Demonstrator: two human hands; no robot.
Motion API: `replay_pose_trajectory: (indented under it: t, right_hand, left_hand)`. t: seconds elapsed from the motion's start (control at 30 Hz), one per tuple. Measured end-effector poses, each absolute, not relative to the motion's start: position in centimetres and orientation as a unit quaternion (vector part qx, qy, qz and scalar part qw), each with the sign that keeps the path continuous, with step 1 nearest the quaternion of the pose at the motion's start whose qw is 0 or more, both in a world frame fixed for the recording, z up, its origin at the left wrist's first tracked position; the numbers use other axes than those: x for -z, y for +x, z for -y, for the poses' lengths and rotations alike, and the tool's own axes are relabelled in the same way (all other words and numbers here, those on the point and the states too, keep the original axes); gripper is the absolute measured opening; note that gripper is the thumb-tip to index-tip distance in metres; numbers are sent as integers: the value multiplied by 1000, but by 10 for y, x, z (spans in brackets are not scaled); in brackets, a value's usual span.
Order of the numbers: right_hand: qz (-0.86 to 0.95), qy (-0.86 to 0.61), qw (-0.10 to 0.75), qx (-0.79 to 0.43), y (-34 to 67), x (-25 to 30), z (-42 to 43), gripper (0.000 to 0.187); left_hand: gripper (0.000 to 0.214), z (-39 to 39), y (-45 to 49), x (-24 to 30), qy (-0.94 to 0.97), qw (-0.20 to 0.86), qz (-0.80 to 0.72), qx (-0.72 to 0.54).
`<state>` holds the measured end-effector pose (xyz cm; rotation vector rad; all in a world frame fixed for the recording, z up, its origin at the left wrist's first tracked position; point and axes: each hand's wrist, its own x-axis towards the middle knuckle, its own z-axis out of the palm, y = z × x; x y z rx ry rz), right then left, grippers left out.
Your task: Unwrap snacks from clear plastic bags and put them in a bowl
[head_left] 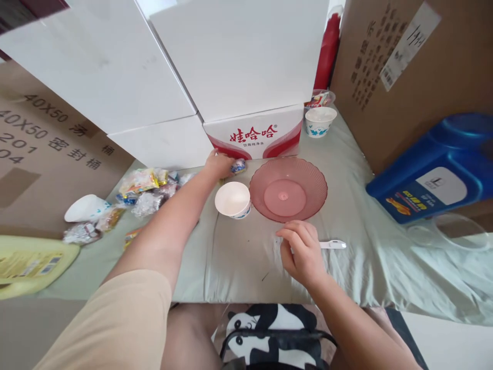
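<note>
My left hand (220, 165) reaches across to the front of the red and white carton, its fingertips closed at a small blue wrapped packet (239, 165). Just nearer to me stands a white paper bowl (232, 200) with a blue print on its side. Beside it is a ribbed, see-through pink plastic bowl (284, 191) with nothing in it. My right hand (302, 252) is low over the cloth at the pink bowl's near rim, fingers curled. A white plastic utensil (333, 244) sticks out to its right; its other end is hidden by the hand.
Several wrapped snacks (148, 192) and a tipped paper bowl (88, 208) lie at the left. White cartons (239, 61) wall off the back. Another paper bowl (319, 122) stands back right. A blue bottle (435, 169) and clear lids (460, 231) are at the right.
</note>
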<state>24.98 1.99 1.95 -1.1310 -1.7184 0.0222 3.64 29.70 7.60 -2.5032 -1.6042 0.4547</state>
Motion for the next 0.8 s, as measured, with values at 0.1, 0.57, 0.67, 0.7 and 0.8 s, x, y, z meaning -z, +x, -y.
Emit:
replay_pose_trajectory:
  t: [0.1,0.57,0.67,0.7,0.8]
  right_hand:
    - [708,-482,515,-24,250,-22,-22,34]
    - [727,-456,513,-18,246,-26,3,25]
    - [731,-508,456,-19,262,-14,7,20]
    - [734,-528,426,-25,269,-9,7,20]
    - [767,-550,321,-77,289,5,5,27]
  left_hand:
    - [41,-299,32,-74,-839,83,516,-152]
    - [35,-133,-12,-104,-469,-476,447,595]
    - [30,-54,-18,-57,-257,-606,413,629]
    - [27,-34,-19,-42,-195,-637,415,619]
    - [34,6,-22,-10,-102,-702,397,583]
